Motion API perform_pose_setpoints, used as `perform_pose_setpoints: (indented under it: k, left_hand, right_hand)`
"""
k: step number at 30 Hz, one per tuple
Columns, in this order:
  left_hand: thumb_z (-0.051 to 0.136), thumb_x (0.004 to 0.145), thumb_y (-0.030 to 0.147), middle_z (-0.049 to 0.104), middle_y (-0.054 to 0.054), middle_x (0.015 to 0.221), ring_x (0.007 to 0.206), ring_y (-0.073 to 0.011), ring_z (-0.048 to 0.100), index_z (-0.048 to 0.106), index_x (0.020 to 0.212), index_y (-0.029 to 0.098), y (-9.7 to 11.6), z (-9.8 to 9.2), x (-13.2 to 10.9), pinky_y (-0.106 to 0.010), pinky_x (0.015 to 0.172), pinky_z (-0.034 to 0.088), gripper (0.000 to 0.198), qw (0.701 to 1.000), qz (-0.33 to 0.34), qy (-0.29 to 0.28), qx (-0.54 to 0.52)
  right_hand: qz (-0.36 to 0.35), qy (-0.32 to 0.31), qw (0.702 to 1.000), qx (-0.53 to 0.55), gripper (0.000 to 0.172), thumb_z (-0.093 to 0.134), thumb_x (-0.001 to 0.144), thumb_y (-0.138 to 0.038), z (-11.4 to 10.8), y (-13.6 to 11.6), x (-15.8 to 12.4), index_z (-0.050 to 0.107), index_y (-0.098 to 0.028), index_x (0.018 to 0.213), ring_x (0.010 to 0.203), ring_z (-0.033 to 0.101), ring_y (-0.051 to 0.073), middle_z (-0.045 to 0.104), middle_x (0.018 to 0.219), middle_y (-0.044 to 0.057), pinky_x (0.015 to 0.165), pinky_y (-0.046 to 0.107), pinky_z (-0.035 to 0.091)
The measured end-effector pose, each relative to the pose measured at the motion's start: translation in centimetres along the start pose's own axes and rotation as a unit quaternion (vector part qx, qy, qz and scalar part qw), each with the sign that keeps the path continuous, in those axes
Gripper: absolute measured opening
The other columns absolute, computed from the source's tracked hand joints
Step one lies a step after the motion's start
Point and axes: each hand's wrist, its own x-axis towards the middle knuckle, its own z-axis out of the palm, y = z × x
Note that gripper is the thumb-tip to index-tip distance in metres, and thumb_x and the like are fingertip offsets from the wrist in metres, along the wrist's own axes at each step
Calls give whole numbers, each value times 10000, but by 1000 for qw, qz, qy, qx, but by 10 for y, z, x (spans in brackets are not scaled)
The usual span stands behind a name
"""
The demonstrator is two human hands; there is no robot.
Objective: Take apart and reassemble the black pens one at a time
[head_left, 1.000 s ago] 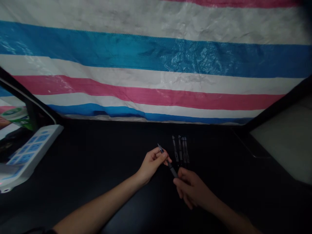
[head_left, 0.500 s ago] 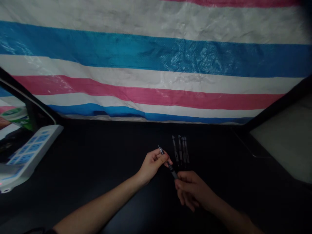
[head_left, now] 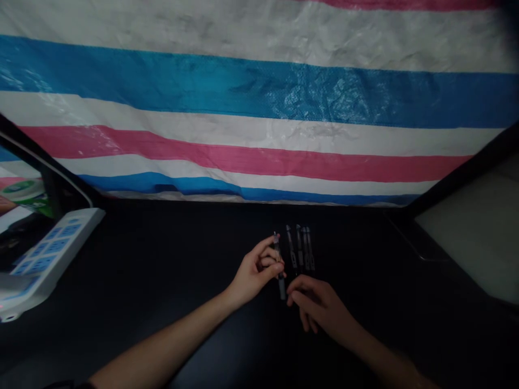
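Observation:
My left hand (head_left: 255, 272) is closed round a pen (head_left: 281, 286), with the thumb pressed on its barrel. The pen stands nearly upright in the view, its slim metallic tip at the far end and its dark grey end towards me. Just right of that near end is my right hand (head_left: 320, 302), slightly apart from the pen. Its fingers are loosely bent and spread, with nothing visible between them. Beyond my right hand, several similar dark pens (head_left: 300, 248) lie side by side on the black table (head_left: 182, 243).
A white power strip (head_left: 60, 254) with blue socket faces lies along the left side. Behind it are a green-and-white container (head_left: 28, 194) and dark items that I cannot make out. A striped plastic sheet (head_left: 259, 129) hangs at the back. A grey panel (head_left: 474, 227) borders the right.
My right hand has let go of the pen's near end. In my left hand the pen has turned from slanting to nearly upright, its tip moving right and away from me.

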Motion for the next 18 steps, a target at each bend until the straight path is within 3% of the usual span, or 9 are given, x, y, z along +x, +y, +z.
perform_pose_setpoints:
  k: [4, 11, 18]
  left_hand:
    - [702, 786, 204, 561, 25, 826, 646, -114, 647, 302, 1388, 285, -1, -3, 0, -205, 571, 505, 727, 1000, 5, -9, 14]
    - [740, 744, 215, 573, 38, 779, 631, -141, 674, 420, 1216, 249, -1, -3, 0, -210, 540, 528, 571, 1000, -19, -8, 18]
    - [733, 754, 201, 578, 46, 803, 634, -118, 672, 398, 1253, 265, -1, -3, 1, -189, 539, 526, 605, 1000, -16, -6, 12]
  right_hand:
    - [-3, 8, 1000, 3, 222, 535, 844, -373, 0, 1, 0, 564, -154, 820, 381, 510, 49, 632, 746, 15, 329, 143, 333]
    - [-3, 17, 1000, 2, 180, 513, 842, -317, 2, 5, 1, 555, -148, 793, 380, 502, 45, 620, 703, 0, 330, 135, 329]
    - [-2, 10, 1000, 9, 161, 509, 845, -292, 1, 6, 2, 557, -148, 791, 380, 504, 41, 620, 700, -10, 330, 126, 337]
